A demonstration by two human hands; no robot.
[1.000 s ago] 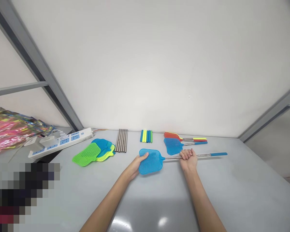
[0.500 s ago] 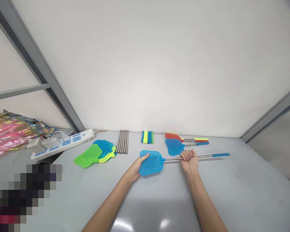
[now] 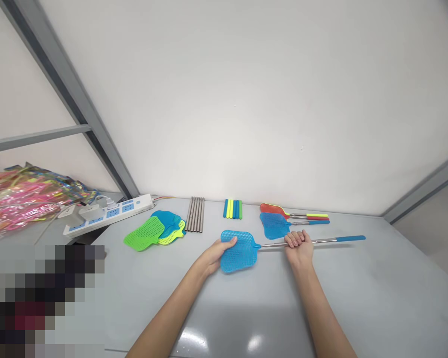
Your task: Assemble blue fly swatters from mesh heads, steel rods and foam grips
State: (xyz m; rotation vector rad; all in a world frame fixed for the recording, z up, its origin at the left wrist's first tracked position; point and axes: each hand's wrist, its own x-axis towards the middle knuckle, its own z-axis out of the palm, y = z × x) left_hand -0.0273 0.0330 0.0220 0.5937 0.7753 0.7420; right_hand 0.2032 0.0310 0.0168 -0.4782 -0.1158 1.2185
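Observation:
A blue fly swatter [image 3: 239, 252] with a long metal rod and a blue grip lies across both my hands. My left hand [image 3: 213, 256] pinches the left edge of its mesh head, thumb on top. Around the middle of the rod, the fingers of my right hand [image 3: 299, 247] are wrapped. Just behind, fly swatters with a blue head [image 3: 274, 226] and a red head [image 3: 273, 209] rest on the table. Loose swatter heads, the green one [image 3: 145, 232] on top of blue and yellow ones, lie to the left. Several metal rods [image 3: 195, 215] and coloured grip sleeves [image 3: 233, 209] lie in rows at the back.
A white power strip [image 3: 134, 206] with plugs in it stands at the left, near a heap of pink items in clear plastic [image 3: 26, 199]. Behind the grey table [image 3: 358, 298] rises a white wall [image 3: 246, 99] framed by grey posts. The lower left corner is pixelated.
The view has shifted, so most things sit slightly further right. Both hands keep the same hold on the blue fly swatter.

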